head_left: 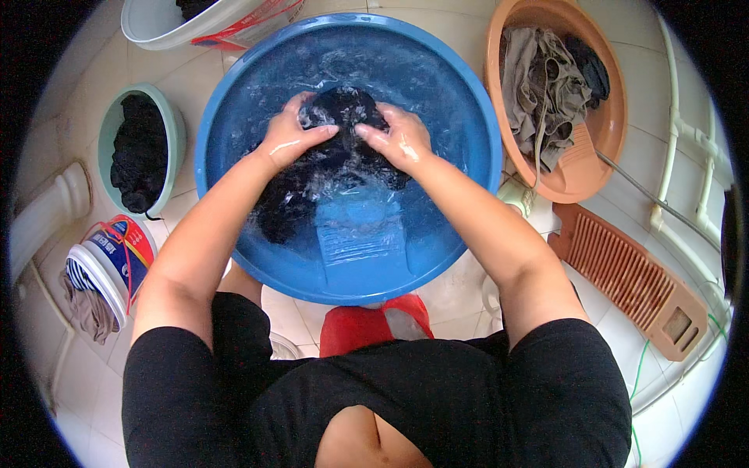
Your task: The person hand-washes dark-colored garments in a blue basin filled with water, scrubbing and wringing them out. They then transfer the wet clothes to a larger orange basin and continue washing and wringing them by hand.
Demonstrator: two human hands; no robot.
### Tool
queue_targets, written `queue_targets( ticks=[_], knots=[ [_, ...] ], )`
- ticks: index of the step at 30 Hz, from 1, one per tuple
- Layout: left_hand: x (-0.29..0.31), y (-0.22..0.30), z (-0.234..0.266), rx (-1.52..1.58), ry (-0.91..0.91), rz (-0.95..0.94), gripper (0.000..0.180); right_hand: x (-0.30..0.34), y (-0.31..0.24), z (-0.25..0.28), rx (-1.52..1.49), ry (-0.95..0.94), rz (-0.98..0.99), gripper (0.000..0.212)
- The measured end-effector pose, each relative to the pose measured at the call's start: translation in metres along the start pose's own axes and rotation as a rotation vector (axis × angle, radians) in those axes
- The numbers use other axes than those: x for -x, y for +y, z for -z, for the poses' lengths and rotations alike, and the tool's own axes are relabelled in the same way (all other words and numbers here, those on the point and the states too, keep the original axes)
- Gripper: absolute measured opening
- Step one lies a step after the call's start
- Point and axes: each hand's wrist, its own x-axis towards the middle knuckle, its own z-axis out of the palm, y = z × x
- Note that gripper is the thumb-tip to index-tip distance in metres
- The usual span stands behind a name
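Note:
A large blue basin holds water and a dark, soaked cloth, probably a garment. My left hand grips the cloth's left side, thumb on top and fingertips hidden behind it. On the opposite side my right hand holds it the same way, with the thumbs close together. Part of the cloth bulges above the water between my hands. More dark fabric spreads below the surface toward the left. A ribbed scrubbing slope is moulded into the basin's near side.
An orange basin with grey-brown clothes stands right, above a brown washboard. At left are a pale green basin with black cloth and a tipped bucket with clothes. A white bucket stands far left; pipes line the right.

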Motion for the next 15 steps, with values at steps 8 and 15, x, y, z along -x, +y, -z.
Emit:
queue_targets(
  ticks=[8, 15],
  knots=[
    [0.025, -0.007, -0.031, 0.426, -0.243, 0.115, 0.041, 0.030, -0.006, -0.026, 0.002, -0.249, -0.535, 0.052],
    [0.136, 0.048, -0.044, -0.277, -0.181, -0.160, 0.051, 0.134, -0.026, -0.003, 0.127, -0.217, 0.121, 0.036]
  ],
)
